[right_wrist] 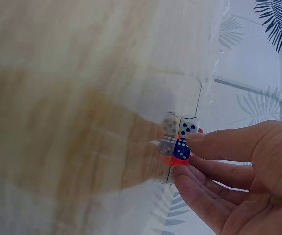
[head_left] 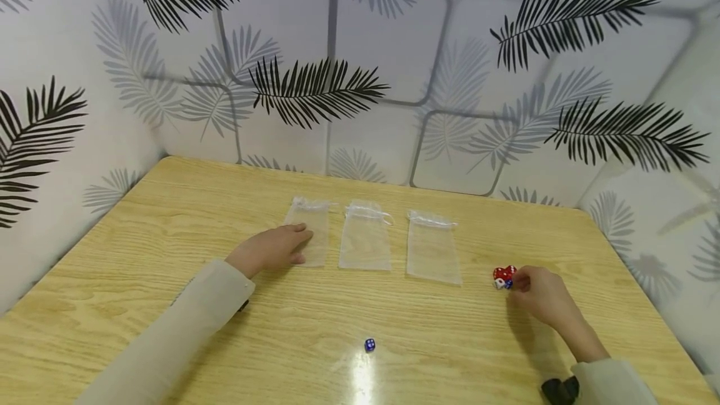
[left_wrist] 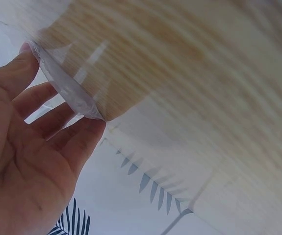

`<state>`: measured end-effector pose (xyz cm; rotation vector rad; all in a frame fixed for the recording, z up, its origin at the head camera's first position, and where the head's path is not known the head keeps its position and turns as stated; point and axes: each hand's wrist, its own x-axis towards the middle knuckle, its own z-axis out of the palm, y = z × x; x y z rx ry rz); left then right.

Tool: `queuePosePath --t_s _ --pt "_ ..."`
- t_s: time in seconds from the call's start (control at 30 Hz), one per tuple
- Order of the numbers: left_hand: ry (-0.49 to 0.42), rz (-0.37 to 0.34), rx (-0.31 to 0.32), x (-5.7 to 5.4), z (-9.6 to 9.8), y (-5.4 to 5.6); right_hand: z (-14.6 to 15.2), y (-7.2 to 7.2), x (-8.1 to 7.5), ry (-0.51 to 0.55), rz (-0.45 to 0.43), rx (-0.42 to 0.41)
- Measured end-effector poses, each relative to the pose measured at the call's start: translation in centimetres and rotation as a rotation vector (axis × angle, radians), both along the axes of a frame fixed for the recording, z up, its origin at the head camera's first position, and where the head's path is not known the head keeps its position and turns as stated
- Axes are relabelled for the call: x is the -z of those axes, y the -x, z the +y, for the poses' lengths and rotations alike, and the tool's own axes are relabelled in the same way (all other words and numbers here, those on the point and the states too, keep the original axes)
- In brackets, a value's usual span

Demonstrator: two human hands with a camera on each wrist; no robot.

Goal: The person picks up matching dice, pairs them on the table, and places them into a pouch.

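My left hand (head_left: 275,247) rests on the leftmost sheer drawstring bag (head_left: 316,239), over its left side. In the left wrist view, the thumb and fingertips touch the film of that bag (left_wrist: 64,88), which bulges up between them. At the right, my right hand (head_left: 544,295) reaches a small cluster of dice. Its thumb and finger pinch a blue die (right_wrist: 181,148) in the right wrist view. A white die (right_wrist: 189,126) sits right against it. Red dice (head_left: 504,272) lie behind, partly hidden by the fingers.
Two more sheer bags, the middle one (head_left: 364,239) and the right one (head_left: 433,252), lie flat in a row beside the first. A lone blue die (head_left: 369,345) lies near the front middle of the wooden table (head_left: 281,355). Leaf-patterned wall covering (head_left: 382,42) stands behind.
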<state>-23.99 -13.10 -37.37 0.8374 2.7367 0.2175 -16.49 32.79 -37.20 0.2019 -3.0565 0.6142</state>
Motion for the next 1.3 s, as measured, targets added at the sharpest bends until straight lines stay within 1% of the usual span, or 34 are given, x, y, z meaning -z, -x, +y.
queuePosePath --t_s 0.17,0.5,0.87,1.3 --pt "-0.001 -0.005 -0.005 0.01 0.06 0.01 -0.07 0.33 -0.07 0.014 0.001 0.000" --pt "0.006 -0.013 -0.011 0.51 0.08 0.23 -0.12 0.82 0.04 -0.005 -0.001 0.008" --pt "0.005 -0.007 -0.010 0.26 0.02 0.18 -0.32 0.95 -0.01 -0.026 -0.040 0.017" --pt "0.006 -0.007 -0.018 0.21 0.04 0.24 -0.03 0.82 -0.05 -0.009 -0.035 0.028"
